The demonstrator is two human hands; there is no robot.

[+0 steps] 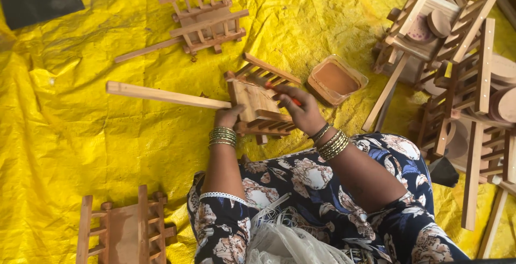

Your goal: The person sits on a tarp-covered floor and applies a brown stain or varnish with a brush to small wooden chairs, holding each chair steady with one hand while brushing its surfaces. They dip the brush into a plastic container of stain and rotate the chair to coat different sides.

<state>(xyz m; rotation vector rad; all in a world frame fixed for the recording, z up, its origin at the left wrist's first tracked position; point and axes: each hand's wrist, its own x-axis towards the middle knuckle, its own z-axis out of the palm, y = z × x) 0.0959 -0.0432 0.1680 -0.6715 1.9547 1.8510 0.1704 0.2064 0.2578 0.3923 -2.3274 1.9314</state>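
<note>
A small wooden cart (257,100) with slatted sides and a long pale handle bar sticking out to the left is held over the yellow sheet (80,124). My left hand (228,117) grips the cart's near left end from below. My right hand (302,108) rests on its right side and pinches a thin red stick, likely a brush (284,95), against the slats. Both wrists wear stacked bangles.
A tub of brown paste (336,79) sits just right of the cart. Another wooden cart (207,19) lies farther up, one (124,232) at the lower left. A pile of carts and round wooden wheels (457,65) fills the right. A dark slab (40,0) lies top left.
</note>
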